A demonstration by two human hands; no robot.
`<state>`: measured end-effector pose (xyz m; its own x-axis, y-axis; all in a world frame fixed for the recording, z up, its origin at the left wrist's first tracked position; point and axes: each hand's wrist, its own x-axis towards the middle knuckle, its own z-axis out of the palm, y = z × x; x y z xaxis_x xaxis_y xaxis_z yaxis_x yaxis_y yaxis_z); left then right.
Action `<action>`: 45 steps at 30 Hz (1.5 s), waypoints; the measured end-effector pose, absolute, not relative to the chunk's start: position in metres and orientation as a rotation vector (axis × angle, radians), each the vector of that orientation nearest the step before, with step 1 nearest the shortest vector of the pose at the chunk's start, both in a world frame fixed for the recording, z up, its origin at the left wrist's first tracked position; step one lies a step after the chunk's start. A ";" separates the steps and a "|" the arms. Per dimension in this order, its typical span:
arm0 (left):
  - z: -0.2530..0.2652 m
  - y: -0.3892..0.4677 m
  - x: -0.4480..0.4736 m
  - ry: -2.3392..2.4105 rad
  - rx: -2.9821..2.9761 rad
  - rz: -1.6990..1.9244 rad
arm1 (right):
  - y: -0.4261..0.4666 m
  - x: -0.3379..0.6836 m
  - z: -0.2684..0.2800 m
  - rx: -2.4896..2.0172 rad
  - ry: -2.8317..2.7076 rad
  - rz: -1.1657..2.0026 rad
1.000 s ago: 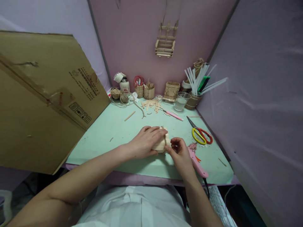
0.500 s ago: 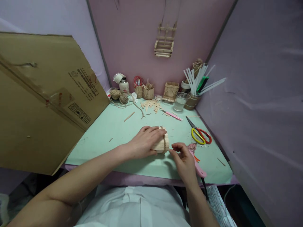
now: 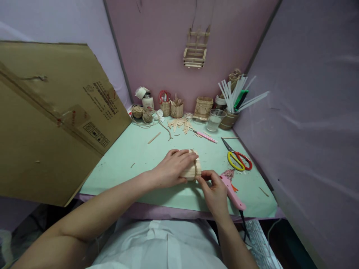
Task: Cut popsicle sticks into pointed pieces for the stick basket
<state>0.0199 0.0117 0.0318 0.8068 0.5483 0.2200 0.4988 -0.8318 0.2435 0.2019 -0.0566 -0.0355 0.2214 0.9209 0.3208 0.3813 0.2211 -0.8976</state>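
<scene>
A small round holder made of pale wooden sticks [image 3: 188, 173] lies on its side on the green tabletop, with a band of twisted twine [image 3: 196, 167] around it near its right end. My left hand [image 3: 174, 167] is wrapped over its top and holds it. At the lower right edge of the holder, the fingertips of my right hand [image 3: 213, 189] are pinched together against the twine band; whether they grip the twine's end is hard to see. Just right of that hand lies a pink hot glue gun [image 3: 233, 193] with a black cord.
Scissors with red and yellow handles [image 3: 239, 160] lie at the right. Farther back are a pink craft knife [image 3: 206, 136], scattered wooden sticks [image 3: 182, 124], twine balls [image 3: 137, 111], a cup of liquid [image 3: 214, 120] and a pot of white glue sticks [image 3: 228, 119]. A cardboard sheet [image 3: 56, 123] stands left.
My right hand has moved left and closed its fingertips at the twine band. The left hand keeps its hold on the holder.
</scene>
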 end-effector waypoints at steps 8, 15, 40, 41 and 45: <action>0.033 0.012 0.020 0.818 2.815 0.425 | -0.058 0.211 -0.034 -1.314 -1.447 0.689; 0.032 0.013 0.018 0.814 2.821 0.422 | -0.057 0.204 -0.036 -1.322 -1.407 0.624; 0.044 0.050 -0.030 0.700 2.320 0.645 | 0.004 0.176 -0.036 -0.847 -1.298 1.289; 0.044 0.051 -0.029 0.709 2.308 0.658 | 0.005 0.175 -0.036 -0.847 -1.280 1.277; 0.044 0.054 -0.025 0.728 2.272 0.683 | 0.011 0.170 -0.042 -0.873 -1.197 1.257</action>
